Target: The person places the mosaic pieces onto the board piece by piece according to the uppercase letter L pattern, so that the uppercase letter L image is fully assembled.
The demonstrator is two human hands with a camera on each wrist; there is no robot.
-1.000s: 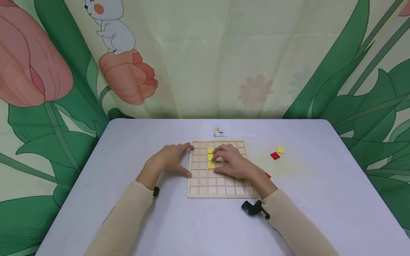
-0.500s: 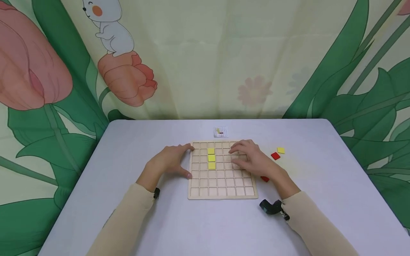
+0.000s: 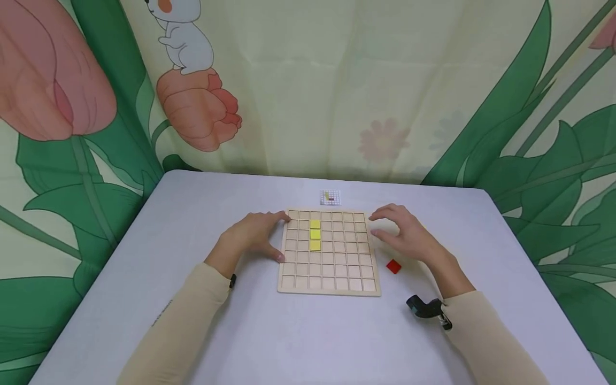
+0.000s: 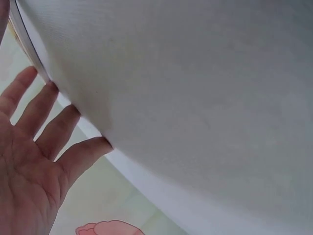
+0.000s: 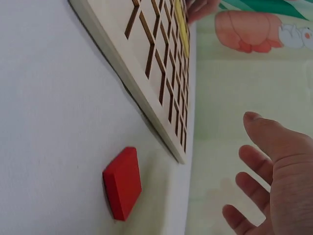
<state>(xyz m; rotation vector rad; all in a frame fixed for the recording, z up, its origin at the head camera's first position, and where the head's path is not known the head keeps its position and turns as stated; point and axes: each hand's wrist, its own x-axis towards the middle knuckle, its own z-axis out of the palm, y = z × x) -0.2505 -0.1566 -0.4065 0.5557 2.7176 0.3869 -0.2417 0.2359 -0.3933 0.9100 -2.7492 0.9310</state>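
A wooden grid board (image 3: 327,286) lies on the table, with three yellow square tiles (image 3: 315,234) in one column of its cells. My left hand (image 3: 249,235) is at the board's left edge, its thumb and a finger spread apart and touching the rim. Past the right edge my right hand (image 3: 406,233) hovers with thumb and fingers apart. Nothing shows between the fingers of the right hand (image 5: 288,171) in the right wrist view. A red square tile (image 3: 393,266) lies flat on the table below that hand, right of the board (image 5: 122,73).
Behind the board lies a small card (image 3: 330,198) printed with a coloured grid. The white-covered table (image 3: 308,342) ends at a curtain (image 3: 298,96) with flowers and an animal. The right hand and forearm cover the spot where another red tile and a yellow tile lay.
My right hand has moved right, from over the yellow tiles to beyond the board's right edge. It now hides the farther loose tiles. The left hand stays at the board's edge; the head view has tilted slightly.
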